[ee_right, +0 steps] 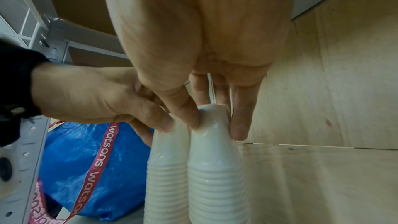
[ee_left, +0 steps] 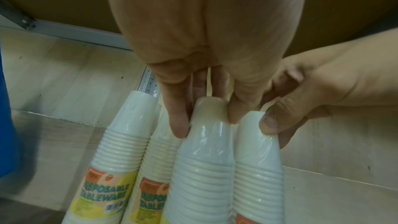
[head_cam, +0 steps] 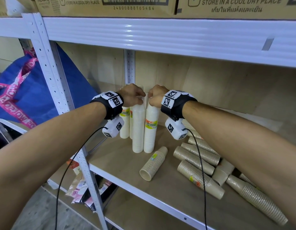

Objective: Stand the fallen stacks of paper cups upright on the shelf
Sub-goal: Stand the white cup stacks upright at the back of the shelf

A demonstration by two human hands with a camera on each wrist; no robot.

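Wooden shelf, white metal frame.

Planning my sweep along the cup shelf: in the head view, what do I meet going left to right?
blue bag → left hand → right hand → lone fallen brown stack → pile of fallen brown stacks

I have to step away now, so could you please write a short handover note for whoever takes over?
Left hand grips the top of one upright white stack; right hand grips the top of the white stack beside it.
Done: four white stacks stand at the shelf's back left, two behind.
Left: one short brown stack and several long brown stacks lie on their sides to the right.
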